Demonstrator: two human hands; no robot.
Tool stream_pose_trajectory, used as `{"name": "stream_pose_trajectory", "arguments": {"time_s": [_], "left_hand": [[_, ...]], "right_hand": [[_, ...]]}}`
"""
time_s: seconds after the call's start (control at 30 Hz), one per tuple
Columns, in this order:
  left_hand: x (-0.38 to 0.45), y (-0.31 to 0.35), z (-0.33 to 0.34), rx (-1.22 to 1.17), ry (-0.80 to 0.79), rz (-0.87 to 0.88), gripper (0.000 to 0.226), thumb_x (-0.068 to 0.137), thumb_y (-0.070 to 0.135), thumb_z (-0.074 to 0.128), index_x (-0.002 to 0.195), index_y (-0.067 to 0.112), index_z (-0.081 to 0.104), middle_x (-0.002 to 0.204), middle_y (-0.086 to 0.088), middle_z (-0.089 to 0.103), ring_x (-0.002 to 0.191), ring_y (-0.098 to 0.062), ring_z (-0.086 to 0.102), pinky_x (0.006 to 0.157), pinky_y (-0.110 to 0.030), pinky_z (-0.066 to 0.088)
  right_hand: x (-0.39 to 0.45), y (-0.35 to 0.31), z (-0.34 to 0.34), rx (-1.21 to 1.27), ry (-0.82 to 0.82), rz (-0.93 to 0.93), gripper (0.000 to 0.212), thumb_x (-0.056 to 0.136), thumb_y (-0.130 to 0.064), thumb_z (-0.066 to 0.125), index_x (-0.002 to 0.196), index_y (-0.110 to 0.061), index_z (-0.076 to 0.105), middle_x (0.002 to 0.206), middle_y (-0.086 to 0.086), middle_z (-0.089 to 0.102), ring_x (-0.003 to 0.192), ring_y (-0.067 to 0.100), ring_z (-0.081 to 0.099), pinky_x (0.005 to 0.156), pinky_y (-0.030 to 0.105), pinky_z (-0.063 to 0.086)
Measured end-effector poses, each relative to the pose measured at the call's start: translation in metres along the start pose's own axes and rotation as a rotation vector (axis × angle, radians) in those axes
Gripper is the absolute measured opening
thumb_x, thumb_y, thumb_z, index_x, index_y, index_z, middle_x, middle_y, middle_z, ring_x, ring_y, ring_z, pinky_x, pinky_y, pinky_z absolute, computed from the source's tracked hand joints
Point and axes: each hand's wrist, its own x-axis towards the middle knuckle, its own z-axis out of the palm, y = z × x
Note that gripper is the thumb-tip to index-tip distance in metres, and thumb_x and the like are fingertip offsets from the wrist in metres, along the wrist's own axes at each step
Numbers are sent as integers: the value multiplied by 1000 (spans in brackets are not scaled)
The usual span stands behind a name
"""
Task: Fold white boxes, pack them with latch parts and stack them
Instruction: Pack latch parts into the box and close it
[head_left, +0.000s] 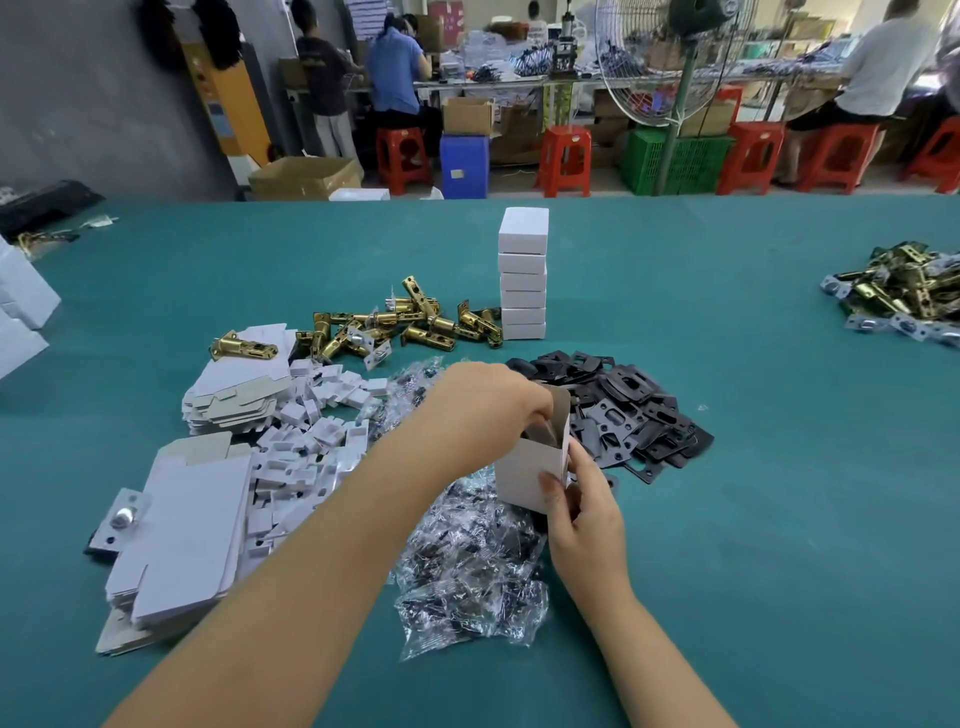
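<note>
1. A small white cardboard box (530, 470), open at the top with its flap standing up, is held upright above the green felt table (753, 519); it serves as the landmark for all that follows.
2. The left hand (488, 402) reaches over the box from its left, fingers curled down into the open mouth; whether they hold anything inside is hidden.
3. The right hand (582, 512) grips the box at its near right corner, thumb pressed on the front face and fingers wrapped round the right side.
4. Directly below and nearer than the box lies a heap of clear plastic bags of small dark screws (472, 582).
5. Just right of and behind the box is a pile of flat black metal strike plates (628, 415).
6. Well behind the box stands a tall stack of closed white boxes (523, 275).
7. Behind and left of the box, brass-coloured cylindrical latch bolts (405, 325) lie scattered beside the stack's foot.
8. Left of the box sits a jumble of small white cardboard inserts (306, 447).
9. Farther left, flat unfolded white box blanks (182, 530) lie in piles, one brass latch resting on the farther pile.
10. Far right of the box lies another heap of brass latches with silver plates (898, 291).
</note>
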Motion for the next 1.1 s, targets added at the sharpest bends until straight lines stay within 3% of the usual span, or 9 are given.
{"name": "stream_pose_trajectory", "arguments": {"time_s": [0.17,0.3,0.43,0.53,0.67,0.8,0.9,1.0,1.1], "left_hand": [[10,8,-4,-1,-99,16,32,102,19,51,112,42,70,94,10,69,85,-18,58,66,-32,46],[14,10,-2,-33,-143,3,33,101,18,53,109,43,72,99,7,72,94,-21,65,78,-39,58],[18,11,-2,-75,-120,2,25,101,28,53,107,44,72,94,8,68,94,-21,64,73,-34,53],[20,10,-3,-88,-59,25,18,99,35,57,107,40,72,95,9,71,95,-17,62,75,-32,52],[23,5,2,-241,162,-8,16,100,35,59,104,30,73,96,9,73,93,-16,64,79,-37,53],[27,-5,15,-602,500,-228,15,100,28,62,97,20,74,79,7,71,68,-16,60,65,-35,52],[35,-12,35,-663,324,-382,16,101,24,58,102,21,73,87,6,72,66,-12,60,65,-32,55],[35,-5,63,-472,-58,-316,21,103,22,55,114,24,72,106,4,73,79,-13,65,78,-37,60],[30,8,84,-396,-226,-231,19,100,25,60,114,25,72,108,5,74,88,-14,65,83,-38,59]], "right_hand": [[1,0,-3,19,3,-14,55,101,-38,51,152,-18,45,136,-1,62,122,14,59,97,40,55],[2,1,-3,36,-3,-19,56,101,-38,50,153,-18,45,135,-3,62,119,10,60,93,36,56],[3,1,-4,54,16,-22,52,100,-39,50,150,-24,48,127,-13,62,114,-8,54,84,13,49],[3,2,-4,95,33,7,48,100,-43,50,146,-32,48,128,-19,60,114,-1,59,86,26,54],[7,8,-8,122,73,40,53,103,-44,51,151,-22,47,132,1,64,115,21,63,88,49,57],[10,10,-14,131,217,65,49,100,-44,52,146,-28,51,123,-4,68,101,6,65,81,28,56],[16,14,-20,131,331,106,44,103,-35,54,147,-29,50,112,5,70,80,6,58,74,15,48],[20,17,-25,116,401,126,45,105,-25,55,149,-19,50,122,-13,65,92,-9,59,77,5,42],[23,18,-27,106,432,160,46,105,-22,56,150,-18,49,121,-30,54,103,-14,57,90,16,46]]}}
